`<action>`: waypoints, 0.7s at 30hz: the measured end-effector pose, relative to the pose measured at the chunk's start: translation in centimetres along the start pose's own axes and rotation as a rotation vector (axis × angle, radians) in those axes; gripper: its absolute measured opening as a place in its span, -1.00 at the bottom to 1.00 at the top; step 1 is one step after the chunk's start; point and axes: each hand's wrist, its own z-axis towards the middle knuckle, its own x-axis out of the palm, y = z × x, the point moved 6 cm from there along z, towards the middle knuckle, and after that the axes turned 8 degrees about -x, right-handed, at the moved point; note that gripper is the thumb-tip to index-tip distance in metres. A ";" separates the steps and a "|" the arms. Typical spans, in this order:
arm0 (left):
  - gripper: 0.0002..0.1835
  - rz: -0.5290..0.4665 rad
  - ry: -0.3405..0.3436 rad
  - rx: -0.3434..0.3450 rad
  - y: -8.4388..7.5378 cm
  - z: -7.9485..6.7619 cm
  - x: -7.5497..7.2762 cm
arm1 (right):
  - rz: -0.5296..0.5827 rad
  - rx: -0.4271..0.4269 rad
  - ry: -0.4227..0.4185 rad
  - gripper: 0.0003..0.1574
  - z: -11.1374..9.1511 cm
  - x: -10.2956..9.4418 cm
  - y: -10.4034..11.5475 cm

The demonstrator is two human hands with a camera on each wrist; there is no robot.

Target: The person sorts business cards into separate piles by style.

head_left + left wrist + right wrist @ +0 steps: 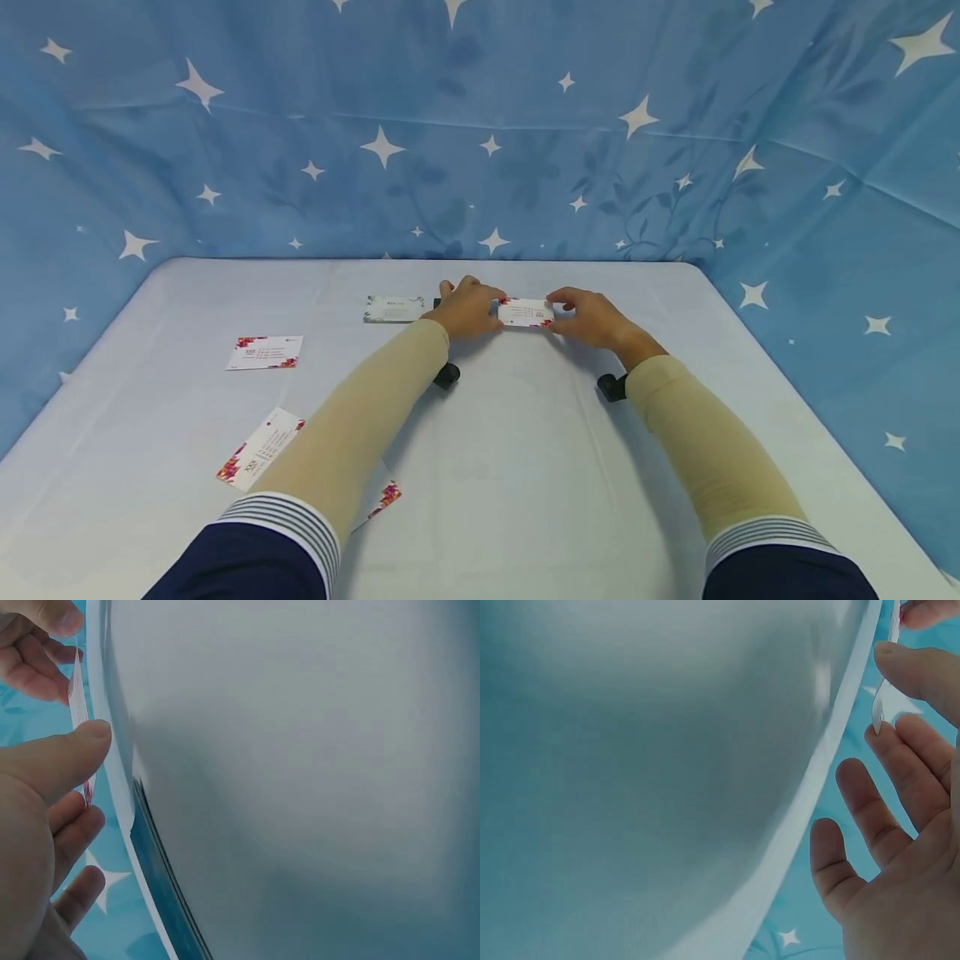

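Note:
A white business card point(525, 312) with red floral corners is held up between both hands near the far side of the table. My left hand point(467, 308) pinches its left edge with thumb and fingers. At the card's right edge, my right hand point(592, 318) pinches it the same way. The left wrist view shows the card point(79, 697) nearly edge-on, with the left thumb on one face. In the right wrist view the card point(889, 682) looks slightly bent, and the other right fingers are spread apart.
A grey-green patterned card point(393, 309) lies left of my left hand. More red-cornered cards lie on the white table: one point(264, 352) at left, another point(262, 448) nearer, a third point(386, 498) partly behind my left sleeve. A blue star-patterned curtain point(480, 125) hangs behind.

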 end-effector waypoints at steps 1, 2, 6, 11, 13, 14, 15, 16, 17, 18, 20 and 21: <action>-0.36 -0.003 0.004 -0.011 0.0 0.2 0.0 | 0.002 0.001 0.000 -0.29 0.2 0.0 -0.2; -0.37 -0.007 0.010 -0.022 0.0 0.3 0.1 | 0.004 0.001 -0.001 -0.30 0.3 0.1 -0.3; -0.42 -0.028 0.028 -0.044 0.1 0.6 0.3 | 0.024 0.014 0.003 -0.31 0.8 0.3 -0.6; -0.41 -0.038 0.032 -0.062 0.5 0.6 0.3 | 0.025 0.025 0.017 -0.31 1.4 0.6 -0.4; -0.40 -0.038 0.030 -0.070 0.6 0.5 0.4 | 0.018 0.032 0.024 -0.30 1.6 0.7 -0.4; -0.39 -0.040 0.030 -0.072 0.6 0.5 0.4 | 0.014 0.036 0.027 -0.30 1.7 0.7 -0.4; -0.39 -0.039 0.029 -0.073 0.6 0.5 0.4 | 0.009 0.040 0.032 -0.30 1.8 0.7 -0.4; -0.39 -0.038 0.028 -0.072 0.6 0.5 0.4 | 0.004 0.044 0.035 -0.30 1.9 0.7 -0.4; -0.40 -0.038 0.028 -0.070 0.6 0.5 0.3 | 0.000 0.045 0.039 -0.30 2.0 0.7 -0.4; -0.41 -0.038 0.028 -0.070 0.6 0.5 0.3 | -0.003 0.045 0.042 -0.30 2.0 0.7 -0.4; -0.42 -0.032 0.033 -0.067 0.5 0.6 0.4 | -0.009 0.042 0.050 -0.29 2.1 0.8 -0.3; -0.43 -0.028 0.036 -0.067 0.5 0.6 0.4 | -0.009 0.041 0.055 -0.29 2.2 0.8 -0.3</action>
